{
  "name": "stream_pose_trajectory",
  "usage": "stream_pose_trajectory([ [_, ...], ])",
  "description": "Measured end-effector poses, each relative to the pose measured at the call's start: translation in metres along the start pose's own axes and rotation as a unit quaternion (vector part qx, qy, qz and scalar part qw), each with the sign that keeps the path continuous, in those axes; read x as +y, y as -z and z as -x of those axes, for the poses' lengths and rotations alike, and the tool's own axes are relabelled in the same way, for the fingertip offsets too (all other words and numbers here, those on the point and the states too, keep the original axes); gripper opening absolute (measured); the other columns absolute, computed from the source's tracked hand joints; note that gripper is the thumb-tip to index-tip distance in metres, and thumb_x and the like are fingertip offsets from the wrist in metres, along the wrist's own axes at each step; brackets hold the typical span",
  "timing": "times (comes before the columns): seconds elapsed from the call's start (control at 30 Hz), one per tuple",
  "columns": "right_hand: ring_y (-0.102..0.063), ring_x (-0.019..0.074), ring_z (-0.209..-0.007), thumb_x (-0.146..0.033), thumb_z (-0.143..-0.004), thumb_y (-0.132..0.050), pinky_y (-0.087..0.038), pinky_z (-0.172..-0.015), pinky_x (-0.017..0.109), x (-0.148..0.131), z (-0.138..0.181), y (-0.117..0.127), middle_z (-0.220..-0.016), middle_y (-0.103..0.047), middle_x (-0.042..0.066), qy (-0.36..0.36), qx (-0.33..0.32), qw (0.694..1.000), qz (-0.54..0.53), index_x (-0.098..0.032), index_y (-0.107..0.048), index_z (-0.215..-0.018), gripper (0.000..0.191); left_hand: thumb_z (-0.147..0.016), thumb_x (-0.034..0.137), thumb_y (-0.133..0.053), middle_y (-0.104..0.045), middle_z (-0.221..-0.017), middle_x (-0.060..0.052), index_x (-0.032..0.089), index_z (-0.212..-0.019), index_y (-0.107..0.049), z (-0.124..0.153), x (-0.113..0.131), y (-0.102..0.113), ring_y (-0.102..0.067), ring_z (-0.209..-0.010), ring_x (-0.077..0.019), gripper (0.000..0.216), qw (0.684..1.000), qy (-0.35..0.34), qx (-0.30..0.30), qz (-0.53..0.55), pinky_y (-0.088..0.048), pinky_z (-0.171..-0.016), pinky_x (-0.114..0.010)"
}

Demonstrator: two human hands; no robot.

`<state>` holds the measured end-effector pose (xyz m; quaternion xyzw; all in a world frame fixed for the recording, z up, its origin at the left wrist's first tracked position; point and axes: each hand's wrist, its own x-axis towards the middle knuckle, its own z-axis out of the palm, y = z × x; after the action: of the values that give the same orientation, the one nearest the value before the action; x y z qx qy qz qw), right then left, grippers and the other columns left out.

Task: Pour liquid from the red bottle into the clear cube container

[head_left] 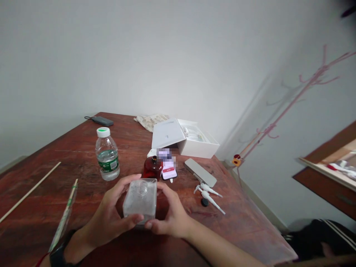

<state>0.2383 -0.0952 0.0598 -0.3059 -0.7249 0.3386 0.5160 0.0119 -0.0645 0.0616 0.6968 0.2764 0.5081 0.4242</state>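
A clear square glass bottle with an open round neck is held between both hands above the wooden table. My left hand wraps its left side, thumb under the front edge. My right hand grips its right side. Just behind it stands a dark red glass bottle, and to the left a small water bottle with a white cap. Two white pump sprayer heads and a small black cap lie to the right.
A phone leans behind the red bottle. A silver flat device, an open white box, a cloth and a dark power bank lie further back. Thin wooden sticks and a wrapped stick lie at left.
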Motion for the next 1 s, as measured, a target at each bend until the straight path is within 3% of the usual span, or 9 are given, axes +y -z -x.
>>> stream_pose_trajectory([
  [0.1, -0.073, 0.0345, -0.121, -0.052, -0.073, -0.094, -0.056, -0.108, 0.048, 0.000, 0.000, -0.002, -0.137, -0.075, 0.011, 0.005, 0.010, 1.000, 0.011, -0.028, -0.061, -0.144, 0.082, -0.077, 0.056, -0.093, -0.077, -0.129, -0.017, 0.028, -0.150, -0.061, 0.001, -0.004, 0.002, -0.079, -0.110, -0.0432, 0.084, 1.000, 0.000, -0.011, -0.014, -0.069, -0.089, -0.052],
  [0.2, -0.076, 0.0341, -0.112, -0.055, -0.072, -0.092, -0.060, -0.102, 0.047, 0.003, 0.001, -0.003, -0.130, -0.077, 0.010, 0.010, 0.024, 1.000, 0.016, -0.028, -0.063, -0.142, 0.080, -0.071, 0.077, -0.090, -0.073, -0.137, -0.020, 0.028, -0.150, -0.063, 0.004, -0.007, -0.002, -0.074, -0.121, -0.0472, 0.097, 1.000, -0.013, 0.002, -0.019, -0.067, -0.095, -0.057],
  [0.27, -0.076, 0.0342, -0.110, -0.054, -0.074, -0.089, -0.060, -0.100, 0.046, 0.007, 0.003, -0.004, -0.129, -0.078, 0.010, 0.006, 0.022, 1.000, 0.006, -0.029, -0.063, -0.141, 0.076, -0.071, 0.093, -0.076, -0.072, -0.140, -0.019, 0.029, -0.148, -0.065, 0.006, -0.007, -0.009, -0.072, -0.124, -0.0471, 0.101, 0.997, -0.010, 0.075, 0.004, -0.063, -0.101, -0.059],
  [0.37, -0.075, 0.0352, -0.112, -0.056, -0.073, -0.091, -0.059, -0.103, 0.048, 0.011, 0.005, -0.005, -0.130, -0.077, 0.010, -0.004, 0.027, 1.000, 0.002, -0.029, -0.062, -0.141, 0.079, -0.075, 0.100, -0.063, -0.073, -0.137, -0.021, 0.025, -0.147, -0.067, 0.008, -0.007, -0.016, -0.072, -0.122, -0.0457, 0.104, 0.992, -0.018, 0.126, 0.021, -0.059, -0.106, -0.060],
  [0.47, -0.074, 0.0362, -0.116, -0.061, -0.070, -0.092, -0.058, -0.105, 0.049, 0.009, 0.006, -0.007, -0.132, -0.077, 0.011, -0.019, 0.034, 0.999, -0.009, -0.028, -0.061, -0.141, 0.084, -0.082, 0.098, -0.057, -0.074, -0.135, -0.022, 0.022, -0.144, -0.069, 0.006, -0.010, -0.014, -0.073, -0.120, -0.0436, 0.099, 0.991, -0.022, 0.132, 0.016, -0.058, -0.107, -0.057],
  [0.57, -0.072, 0.0369, -0.122, -0.064, -0.072, -0.090, -0.056, -0.109, 0.050, 0.005, 0.003, -0.009, -0.136, -0.075, 0.012, -0.019, 0.042, 0.998, -0.034, -0.026, -0.059, -0.141, 0.085, -0.093, 0.091, -0.050, -0.077, -0.130, -0.018, 0.024, -0.143, -0.070, 0.000, -0.019, -0.001, -0.074, -0.117, -0.0396, 0.087, 0.996, -0.003, 0.094, 0.009, -0.057, -0.107, -0.052],
  [0.73, -0.074, 0.0349, -0.116, -0.064, -0.074, -0.090, -0.057, -0.107, 0.049, 0.001, 0.000, -0.012, -0.128, -0.078, 0.011, -0.030, 0.058, 0.995, -0.069, -0.027, -0.062, -0.139, 0.079, -0.104, 0.079, -0.044, -0.080, -0.114, -0.014, 0.024, -0.139, -0.073, -0.013, -0.030, 0.014, -0.077, -0.097, -0.0344, 0.071, 0.997, -0.031, 0.061, -0.048, -0.064, -0.088, -0.045],
  [0.87, -0.073, 0.0345, -0.111, -0.072, -0.074, -0.087, -0.058, -0.103, 0.049, 0.004, 0.000, -0.017, -0.123, -0.077, 0.013, -0.062, 0.091, 0.990, -0.087, -0.024, -0.061, -0.138, 0.084, -0.108, 0.070, -0.043, -0.081, -0.107, -0.012, 0.023, -0.127, -0.079, -0.016, -0.018, 0.008, -0.076, -0.093, -0.0328, 0.063, 0.997, -0.010, 0.021, -0.075, -0.064, -0.087, -0.042],
  [1.0, -0.073, 0.0328, -0.108, -0.072, -0.073, -0.088, -0.057, -0.102, 0.046, 0.005, 0.000, -0.019, -0.122, -0.078, 0.012, -0.045, 0.101, 0.990, -0.087, -0.025, -0.061, -0.139, 0.086, -0.112, 0.060, -0.040, -0.080, -0.110, -0.011, 0.022, -0.121, -0.081, -0.015, -0.006, -0.002, -0.074, -0.099, -0.0319, 0.056, 0.997, -0.022, 0.015, -0.077, -0.061, -0.092, -0.039],
])
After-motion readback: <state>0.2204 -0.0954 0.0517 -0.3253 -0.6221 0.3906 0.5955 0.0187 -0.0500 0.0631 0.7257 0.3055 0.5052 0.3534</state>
